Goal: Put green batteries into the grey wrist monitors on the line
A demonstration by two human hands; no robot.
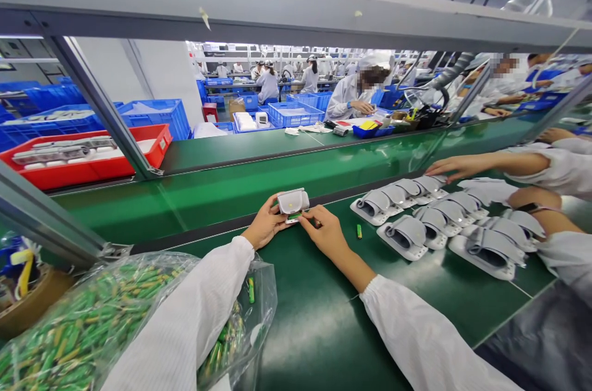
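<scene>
My left hand [268, 222] is closed around a small white and grey device with a rolled cuff, which looks like a wrist blood pressure monitor [293, 201]. It is held up over the near edge of the belt. Green shows along its lower side, where a battery [293, 216] lies. My right hand [324, 229] pinches at that spot, thumb and fingertips together against the battery; the exact contact is partly hidden. On the green table to the right lies a loose green battery [359, 231]. A clear plastic bag [266, 301] full of green batteries lies under my left forearm.
Rows of similar cuffed devices [407, 237] lie at right, where a co-worker's hand [462, 166] reaches over them. A green conveyor belt [203, 203] runs across ahead. Metal posts [104, 107] and an overhead beam frame the bench. A red tray [160, 141] stands at far left.
</scene>
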